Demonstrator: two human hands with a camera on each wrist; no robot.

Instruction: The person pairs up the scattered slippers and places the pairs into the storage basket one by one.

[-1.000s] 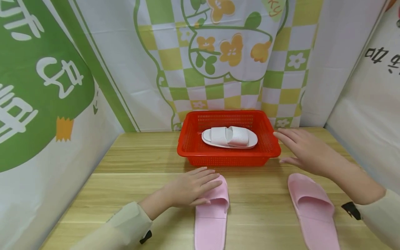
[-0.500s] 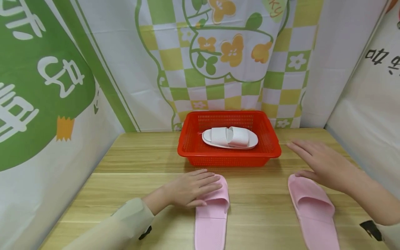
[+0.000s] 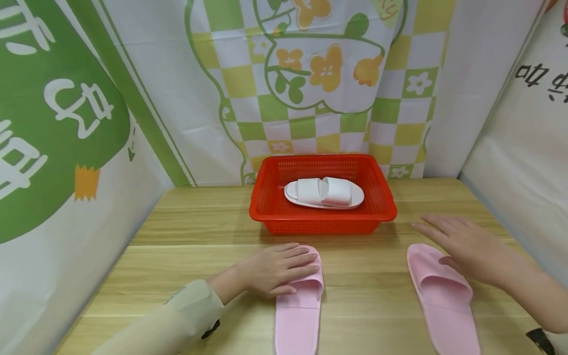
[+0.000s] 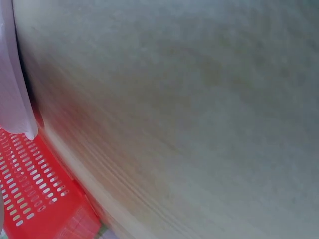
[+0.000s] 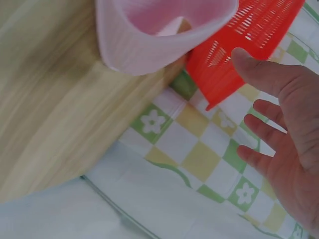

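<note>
Currently, red basket [image 3: 322,217]: at far ctr. of wooden table [image 3: 195,236], short of the checkered cloth [image 3: 328,130]; visible contents = white slippers only.
White slippers [image 3: 335,192]: inside red basket, lying left to right; prob. a nested pair (overlap prevents a sure count). Judged done, i.e. placed.
Left pink slipper [image 3: 298,320]: on table, near side of red basket, toe pointing far; near end runs out of view. Outside red basket, so judged not yet done.
Right pink slipper [image 3: 450,315]: on table, near right of red basket, toe angled far-left; well apart from the other pink one. Likewise outside, judged undone.
Footwear progress, est.: partway; white portion in place, both pink pcs. left.
Left hand [image 3: 277,268]: laid palm-down across strap & toe of left pink slipper; fingers extended, close together, thumb along near side. Contact w/ strap looks light; no curl round it visible. Left wrist view is mostly blur, no help re: grip.
Right hand [image 3: 470,249]: raised over far-right side of right pink slipper; fingers extended, thumb well apart, nothing held. Right wrist view shows a gap btwn. thumb & strap, i.e. no contact seen.
</note>
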